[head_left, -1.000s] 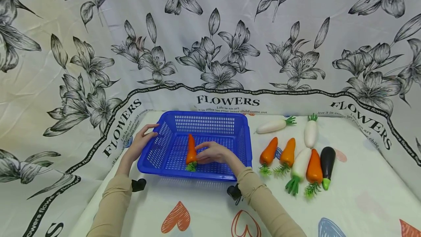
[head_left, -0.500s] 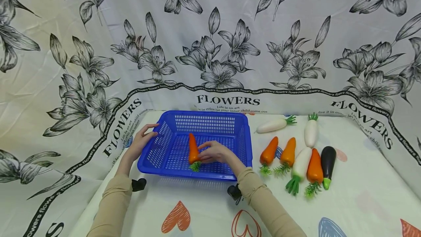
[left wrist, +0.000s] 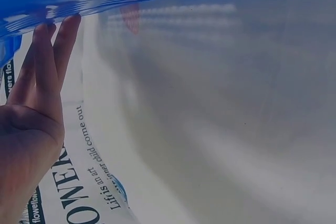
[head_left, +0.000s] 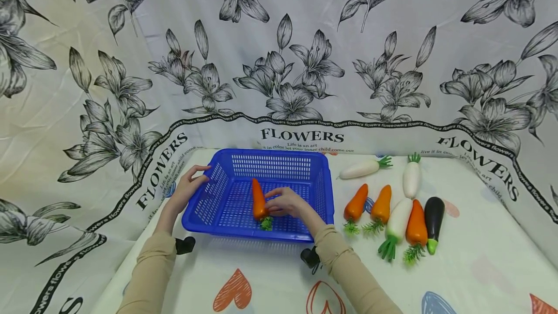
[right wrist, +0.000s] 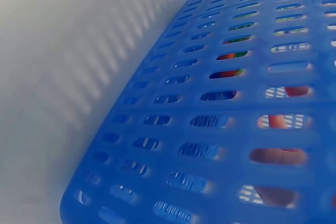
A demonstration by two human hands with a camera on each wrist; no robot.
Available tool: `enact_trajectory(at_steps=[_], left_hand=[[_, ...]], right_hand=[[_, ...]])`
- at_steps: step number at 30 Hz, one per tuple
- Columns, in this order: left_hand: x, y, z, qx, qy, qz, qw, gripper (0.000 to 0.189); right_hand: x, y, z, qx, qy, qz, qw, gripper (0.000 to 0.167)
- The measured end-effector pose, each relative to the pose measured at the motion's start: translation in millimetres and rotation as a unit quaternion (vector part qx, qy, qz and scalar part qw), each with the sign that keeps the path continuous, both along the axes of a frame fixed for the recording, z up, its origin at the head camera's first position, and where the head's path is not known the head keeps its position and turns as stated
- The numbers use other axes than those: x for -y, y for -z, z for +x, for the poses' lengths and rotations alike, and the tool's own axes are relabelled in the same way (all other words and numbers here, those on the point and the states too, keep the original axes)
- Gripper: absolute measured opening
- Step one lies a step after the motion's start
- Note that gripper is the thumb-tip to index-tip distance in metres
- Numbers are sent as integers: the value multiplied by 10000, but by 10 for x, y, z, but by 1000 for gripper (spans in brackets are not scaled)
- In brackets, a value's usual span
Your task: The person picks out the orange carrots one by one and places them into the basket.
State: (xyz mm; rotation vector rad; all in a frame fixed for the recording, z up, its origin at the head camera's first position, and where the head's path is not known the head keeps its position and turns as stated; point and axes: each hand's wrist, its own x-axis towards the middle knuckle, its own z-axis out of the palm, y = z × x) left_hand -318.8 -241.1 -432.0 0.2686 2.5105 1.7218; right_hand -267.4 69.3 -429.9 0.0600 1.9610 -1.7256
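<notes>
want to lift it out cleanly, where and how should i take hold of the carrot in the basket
Probably best at the thick orange end of the carrot, just beyond its green leafy top, pinching across its width from above. The body tapers to a narrow tip at the far end, and the blue basket's walls surround it.

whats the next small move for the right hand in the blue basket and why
Probably settle the right hand's fingers more surely around the orange carrot: they are at its right side near the leafy end, it lies within the blue plastic basket, and the left hand's fingers at the rim may steady it.
</notes>
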Motion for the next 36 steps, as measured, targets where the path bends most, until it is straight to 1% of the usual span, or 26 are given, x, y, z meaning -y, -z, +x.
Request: enact_trajectory(at_steps=[10, 18, 22, 25, 30, 34, 35, 36], left_hand=[[-21, 3, -5, -151, -22, 1, 9999, 40], [-41, -54, 39, -208, -85, -43, 9997, 40], [-46, -68, 53, -216, -89, -19, 9997, 40], [-41, -45, 38, -186, -99, 18, 9998, 40], [-27, 0, 7, -123, -88, -16, 9999, 42], [-22, 7, 17, -102, -75, 32, 9999, 42], [-38, -28, 42, -68, -82, 67, 9999, 42], [-36, -24, 43, -76, -80, 59, 9999, 42]], right_hand=[[-13, -12, -5, -109, 313, 31, 9994, 45], [-1, -30, -5, -105, 634, -35, 9979, 43], [4, -48, 10, -23, 815, -242, 9964, 44], [-5, -59, 22, 33, 948, -438, 9945, 44], [-40, -76, 33, 39, 1116, -621, 9918, 44], [-68, -119, 44, 60, 1149, -701, 9909, 43], [-76, -136, 50, 83, 1156, -735, 9905, 42], [-86, -151, 57, 100, 1138, -785, 9904, 43]])
